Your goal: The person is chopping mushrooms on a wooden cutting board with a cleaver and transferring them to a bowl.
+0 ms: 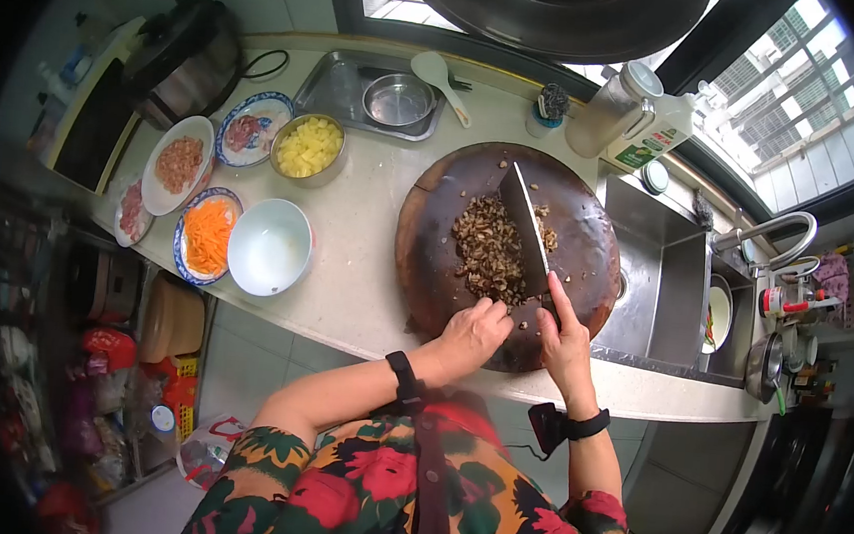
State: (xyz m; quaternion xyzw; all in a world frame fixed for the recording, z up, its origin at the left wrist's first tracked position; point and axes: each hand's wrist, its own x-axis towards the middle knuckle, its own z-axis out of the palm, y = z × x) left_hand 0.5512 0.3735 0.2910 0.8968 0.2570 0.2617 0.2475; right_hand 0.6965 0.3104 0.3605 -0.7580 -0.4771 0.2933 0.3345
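Head view, right hand (567,354) gripping cleaver (526,225), left hand (469,341) curled, hold unclear, sink (680,297) alongside

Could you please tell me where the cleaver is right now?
In the head view, the cleaver is right of centre, held in the right hand over the round chopping board, amid chopped brown pieces.

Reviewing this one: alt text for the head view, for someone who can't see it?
A person's right hand holds a cleaver at chopped brown food on a round chopping board, the left hand at the food's near edge. Bowls and plates stand to the left, a sink to the right.
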